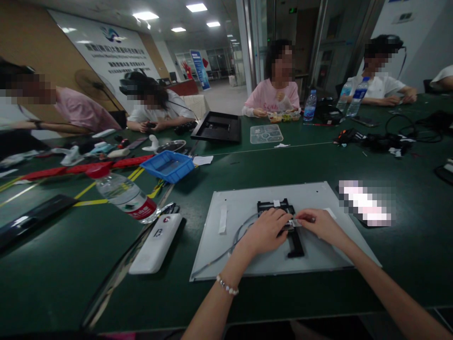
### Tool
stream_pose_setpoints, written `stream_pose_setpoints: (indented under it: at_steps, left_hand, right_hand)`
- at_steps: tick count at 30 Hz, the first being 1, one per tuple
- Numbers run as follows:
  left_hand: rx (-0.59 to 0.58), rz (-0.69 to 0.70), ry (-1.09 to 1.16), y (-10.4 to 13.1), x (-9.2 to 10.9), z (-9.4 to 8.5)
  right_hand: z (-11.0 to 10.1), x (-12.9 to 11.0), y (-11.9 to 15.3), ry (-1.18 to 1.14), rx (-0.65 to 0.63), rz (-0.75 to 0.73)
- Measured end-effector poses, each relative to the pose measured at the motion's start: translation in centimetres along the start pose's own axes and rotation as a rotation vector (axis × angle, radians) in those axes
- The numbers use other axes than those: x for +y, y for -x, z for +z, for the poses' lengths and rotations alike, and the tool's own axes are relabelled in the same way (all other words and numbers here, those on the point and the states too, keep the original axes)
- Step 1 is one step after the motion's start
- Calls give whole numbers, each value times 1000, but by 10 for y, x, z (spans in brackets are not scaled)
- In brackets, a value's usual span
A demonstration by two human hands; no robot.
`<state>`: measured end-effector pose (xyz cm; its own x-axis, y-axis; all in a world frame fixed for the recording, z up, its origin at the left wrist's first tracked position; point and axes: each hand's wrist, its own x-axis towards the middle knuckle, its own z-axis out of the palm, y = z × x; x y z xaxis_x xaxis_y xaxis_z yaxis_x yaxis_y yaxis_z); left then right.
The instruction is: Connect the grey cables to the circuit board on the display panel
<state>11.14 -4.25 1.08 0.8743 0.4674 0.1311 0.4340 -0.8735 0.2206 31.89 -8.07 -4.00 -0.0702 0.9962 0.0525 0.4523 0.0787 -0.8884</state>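
A flat white panel [231,208] lies in front of me with a black plastic bracket [296,246] on its middle. My left hand [269,230] lies over the bracket, fingers stretched out across it and covering part of it. My right hand [320,225] is closed in a pinch at the bracket's right side, on what looks like a small strip of clear tape [295,222]. A thin grey cable [221,256] runs from under my left hand to the panel's lower left corner. A white tape strip [222,219] is stuck on the panel's left part.
A lit phone [366,204] lies right of the panel. To the left are a white power bank [157,243], a tilted water bottle [123,194] and a blue tray [169,166]. A black frame [216,127] lies farther back. Several people sit around the green table [247,163].
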Motion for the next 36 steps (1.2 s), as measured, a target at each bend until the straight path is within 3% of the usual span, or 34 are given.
stream_pose_setpoints:
  at_steps: [19,28,36]
  left_hand:
    - [1,-5,-10,0,1,-1]
    - [8,4,4,0,0,0]
    - [10,2,0,0,0,1]
  right_hand:
    - [1,3,-1,-27,-6,-6]
    - [3,1,0,156,21,-79]
    - [2,2,-1,185,12,-93]
